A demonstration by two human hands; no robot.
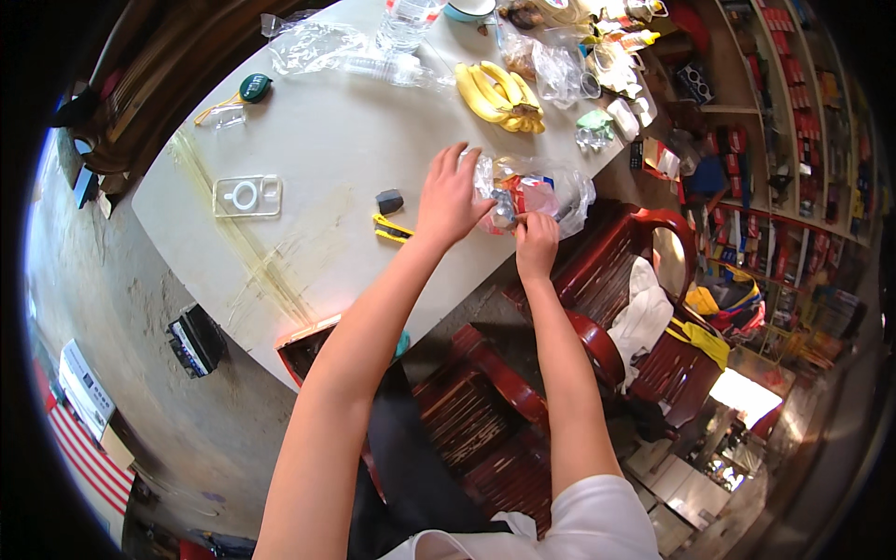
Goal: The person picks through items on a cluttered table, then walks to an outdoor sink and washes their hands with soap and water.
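A clear plastic bag (575,190) lies near the table's right edge with red, white and blue packaging (537,194) in it. My left hand (448,192) is at the bag's left side, its thumb extended towards a small grey item (502,204) and its fingers pointing up the table. Whether those fingers grip the plastic cannot be made out. At the near side of the bag, my right hand (537,245) pinches the packaging between thumb and fingertips. A yellow utility knife (392,229) and a small dark block (389,201) lie left of my left forearm.
Bananas (498,96) lie beyond the bag, near a water bottle (406,24) and crumpled plastic packaging (315,49). A clear phone case (247,196) and a tape measure (255,88) sit further left. Red wooden chairs (483,413) stand against the near side; stocked shelves (791,105) rise at right.
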